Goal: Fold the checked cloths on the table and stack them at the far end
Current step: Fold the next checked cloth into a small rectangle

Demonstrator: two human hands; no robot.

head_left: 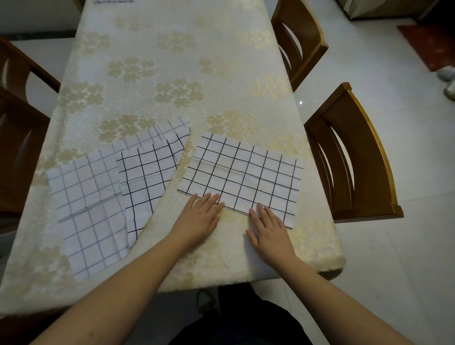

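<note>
So the cloth being worked on (242, 176) is lying flat on the table (172, 61) at roughly the 1 o'clock spot from where the person is standing, and it's already looking like a half-folded rectangle, with its long axis running from about 10 o'clock toward 4 o'clock, tilted a bit rather than square to the table edge. Both hands are sitting on its near long edge: the left hand (200, 218) is resting with fingers spread flat, tips touching the hem toward the cloth's left end, and the right hand (269, 230) is doing the same nearer the right end, palm down and open, fingers overlapping the hem. Neither one is actually gripping anything that I can see, just pressing or smoothing. The thing that matters for the next fold, I'd guess, is that the cloth is stretching away from the hands toward 12 to 1 o'clock, so whichever end gets picked up needs bringing across along that long axis, and the right hand is sitting closer to the far right corner. Two more cloths (110, 187) are overlapping at about 10 o'clock, unfolded, and a bit of checked fabric (113, 1) is peeking in at the far end around 11 o'clock, probably the stack.
</note>
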